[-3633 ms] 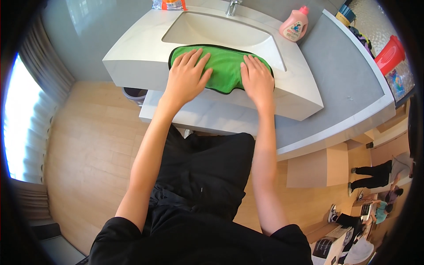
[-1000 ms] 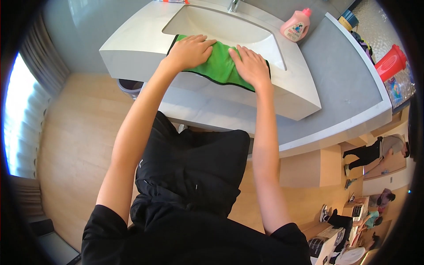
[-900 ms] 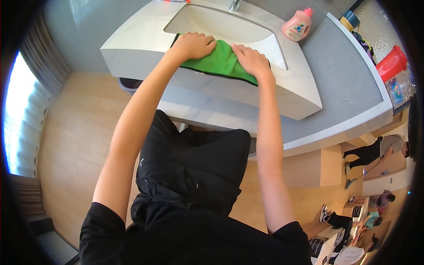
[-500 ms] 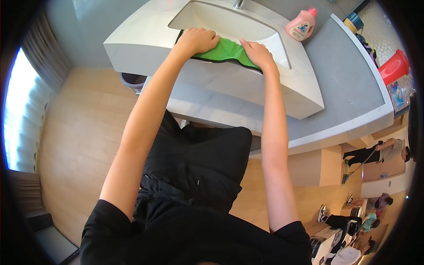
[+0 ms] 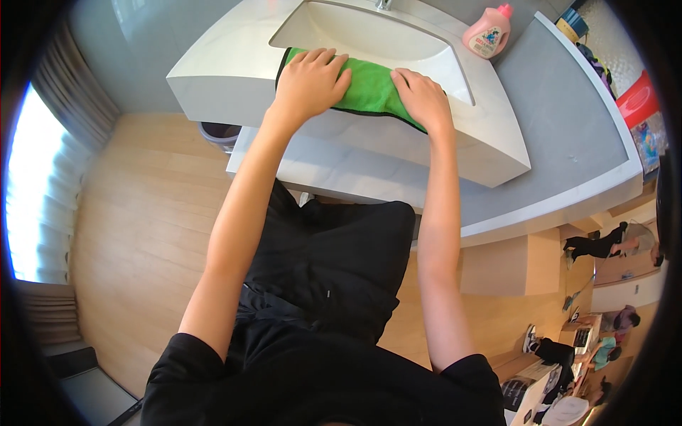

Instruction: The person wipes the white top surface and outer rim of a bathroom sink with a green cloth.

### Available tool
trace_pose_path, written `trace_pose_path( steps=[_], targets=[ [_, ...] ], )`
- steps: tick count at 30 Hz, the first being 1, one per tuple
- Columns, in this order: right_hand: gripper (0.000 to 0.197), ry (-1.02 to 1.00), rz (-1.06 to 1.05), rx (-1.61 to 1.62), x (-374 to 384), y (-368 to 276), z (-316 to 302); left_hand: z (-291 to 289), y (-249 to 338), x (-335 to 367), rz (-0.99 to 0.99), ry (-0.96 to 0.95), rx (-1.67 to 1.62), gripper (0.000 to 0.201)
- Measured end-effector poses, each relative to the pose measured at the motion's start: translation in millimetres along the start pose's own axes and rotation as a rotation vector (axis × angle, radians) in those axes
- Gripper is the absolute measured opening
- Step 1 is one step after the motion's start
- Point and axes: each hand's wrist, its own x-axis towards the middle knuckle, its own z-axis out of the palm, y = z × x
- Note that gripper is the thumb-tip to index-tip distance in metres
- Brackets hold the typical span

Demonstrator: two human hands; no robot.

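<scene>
A green cloth (image 5: 372, 84) with black edging lies along the front rim of the white sink (image 5: 398, 44), draped over the counter's edge. My left hand (image 5: 309, 82) rests over the cloth's left end, its fingers bent over the far side and the thumb apart. At the right end, my right hand (image 5: 424, 101) grips the cloth, thumb toward the middle. What lies under both palms is hidden. Between the hands the green face of the cloth shows, slightly creased.
A pink bottle (image 5: 487, 32) stands right of the basin, near the faucet (image 5: 383, 4). A grey counter (image 5: 561, 121) with a pale edge curves round the right side, a red container (image 5: 637, 101) beyond it. Under the counter's left is a bin (image 5: 220, 135). Several people are far right.
The cloth now shows more of its green face and hangs lower over the front edge. My left hand has flattened out, and my right hand has shifted slightly nearer to me.
</scene>
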Motion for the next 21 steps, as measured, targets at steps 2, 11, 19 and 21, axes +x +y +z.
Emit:
trace_pose_path(
  steps=[2,11,19,21],
  targets=[
    [0.047,0.085,-0.055,-0.01,-8.6,1.9,4.0,-5.8,8.4,-10.7,-0.006,0.007,0.008,0.037],
    [0.05,0.376,-0.136,-0.122,-76.6,-21.4,14.3,-44.6,34.0,-39.2,-0.003,0.004,-0.018,0.04],
    [0.06,0.3,-0.066,-0.17,-49.9,14.1,8.5,-22.1,11.0,3.3,0.023,-0.252,-0.191,0.036],
    [0.068,0.198,-0.019,-0.186,-33.4,34.2,4.7,-2.8,6.2,21.1,0.031,-0.332,-0.256,0.038]
  ],
)
